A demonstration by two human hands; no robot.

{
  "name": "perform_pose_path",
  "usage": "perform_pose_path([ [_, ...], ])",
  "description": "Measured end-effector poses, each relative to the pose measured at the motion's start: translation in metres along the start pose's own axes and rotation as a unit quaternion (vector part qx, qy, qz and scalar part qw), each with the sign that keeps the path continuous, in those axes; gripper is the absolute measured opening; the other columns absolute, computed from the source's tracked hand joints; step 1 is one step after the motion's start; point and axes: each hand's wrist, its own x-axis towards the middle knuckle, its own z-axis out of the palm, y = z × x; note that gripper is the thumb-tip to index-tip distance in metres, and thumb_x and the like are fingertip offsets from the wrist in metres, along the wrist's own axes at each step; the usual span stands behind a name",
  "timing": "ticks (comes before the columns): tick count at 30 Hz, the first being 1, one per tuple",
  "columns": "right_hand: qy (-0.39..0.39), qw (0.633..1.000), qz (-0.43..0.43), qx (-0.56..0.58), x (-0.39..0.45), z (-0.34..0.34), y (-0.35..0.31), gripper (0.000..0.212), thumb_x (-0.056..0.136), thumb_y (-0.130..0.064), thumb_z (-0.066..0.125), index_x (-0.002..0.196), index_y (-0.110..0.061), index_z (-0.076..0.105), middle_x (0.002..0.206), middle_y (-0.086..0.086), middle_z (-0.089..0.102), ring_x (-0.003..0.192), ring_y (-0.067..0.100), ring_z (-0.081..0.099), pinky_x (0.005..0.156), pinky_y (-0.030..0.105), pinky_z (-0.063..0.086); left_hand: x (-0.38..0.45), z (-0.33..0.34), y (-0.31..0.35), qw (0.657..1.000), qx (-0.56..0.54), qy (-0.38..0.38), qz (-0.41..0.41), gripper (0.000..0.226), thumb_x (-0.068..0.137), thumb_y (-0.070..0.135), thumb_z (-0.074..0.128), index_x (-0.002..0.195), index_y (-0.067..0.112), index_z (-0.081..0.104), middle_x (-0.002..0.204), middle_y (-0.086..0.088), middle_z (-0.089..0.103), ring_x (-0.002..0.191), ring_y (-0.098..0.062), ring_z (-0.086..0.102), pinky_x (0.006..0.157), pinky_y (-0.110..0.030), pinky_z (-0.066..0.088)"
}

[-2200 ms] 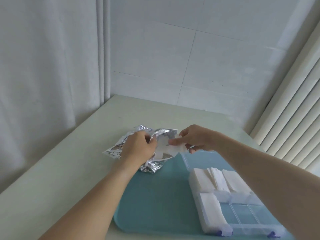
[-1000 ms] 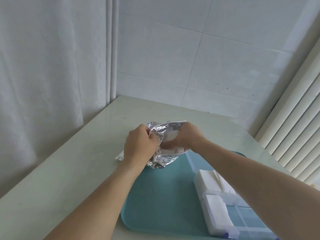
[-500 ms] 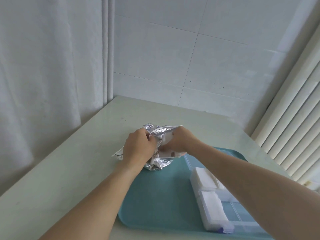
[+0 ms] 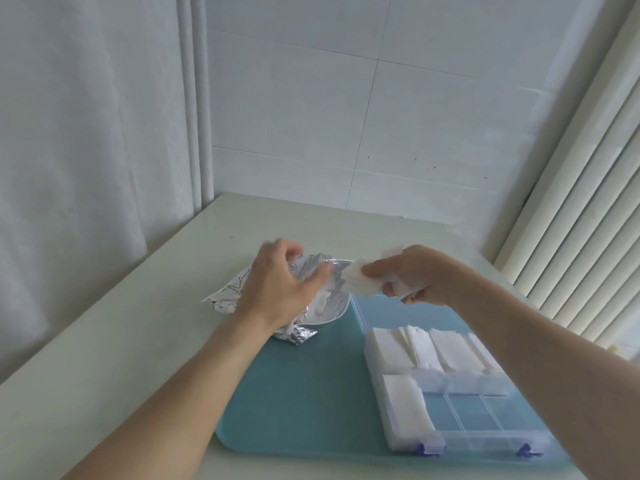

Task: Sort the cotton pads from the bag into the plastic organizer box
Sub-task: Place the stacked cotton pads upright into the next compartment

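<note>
Pinching a small stack of pads between thumb and curled fingers, my right hand holds them in the air just past the mouth of the bag, above the far edge of the tray. My left hand rests on the foil bag with fingers loosely spread and the thumb at its rim, steadying it, not gripping it. More pads show white inside the bag's open mouth.

Nearer me and to the right, the box lies open on the teal tray. Its far row is packed with pads, and the near-left slot holds a stack; the other near slots look empty, so I judge the job partly done.

My stack looks fanned and loose at its free end. If my pinch slackens on the way over, pads could slide apart and drop on the tray. They are soft, so pushing them in crooked could fold them against a divider. Lifting my left hand carelessly might also tip the crumpled bag and spill what remains.
</note>
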Motion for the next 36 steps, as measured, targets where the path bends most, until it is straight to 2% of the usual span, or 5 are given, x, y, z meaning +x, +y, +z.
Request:
perform_pose_path([
  [3,-0.004,0.995,-0.059,0.085,-0.015,-0.013,0.008,0.017,0.083,-0.018,0.08,0.086,-0.006,0.067,0.068,0.009,0.06,0.048,0.014,0.056,0.043,0.022,0.033,-0.005,0.004,0.023,0.988,-0.103,0.099,0.058,0.026,0.083,0.041,0.063,0.089,0.016,0.063,0.094,0.004,0.061,0.083,-0.009,0.057,0.077,-0.016,0.04],
  [10,0.028,0.981,-0.152,0.115,-0.023,-0.01,0.019,0.028,0.082,-0.03,0.081,0.088,-0.004,0.073,0.072,0.009,0.07,0.058,0.017,0.062,0.051,0.025,0.044,0.009,0.047,0.069,0.827,-0.442,-0.211,-0.276,0.054,0.093,0.048,0.061,0.116,0.001,0.069,0.112,-0.02,0.07,0.103,-0.035,0.066,0.102,-0.045,0.051],
  [18,0.097,0.986,-0.132,0.024,0.002,-0.042,0.027,0.03,0.078,-0.031,0.084,0.088,-0.006,0.07,0.063,0.002,0.068,0.047,0.012,0.062,0.044,0.02,0.045,0.048,0.084,0.072,0.856,-0.405,-0.076,-0.313,0.021,0.101,0.011,0.054,0.104,-0.009,0.058,0.086,-0.025,0.07,0.067,-0.033,0.071,0.063,-0.04,0.063],
  [27,0.004,0.984,-0.115,-0.133,0.019,-0.059,0.028,0.082,0.065,-0.093,0.052,0.076,-0.013,0.065,0.054,0.004,0.061,0.049,0.021,0.052,0.063,0.034,0.041,0.047,0.097,0.066,0.857,-0.348,-0.28,-0.258,0.026,0.101,0.011,0.052,0.119,-0.004,0.063,0.097,-0.019,0.068,0.074,-0.026,0.068,0.06,-0.029,0.057],
  [36,0.04,0.97,-0.095,-0.222,0.023,-0.047,0.026,0.094,0.086,-0.083,0.015,0.069,-0.003,0.059,0.049,0.005,0.056,0.044,0.024,0.051,0.055,0.029,0.045,0.046,0.097,0.067,0.826,-0.381,-0.358,-0.211,0.02,0.094,0.019,0.062,0.106,0.006,0.071,0.096,-0.01,0.072,0.085,-0.019,0.07,0.074,-0.026,0.056],
])
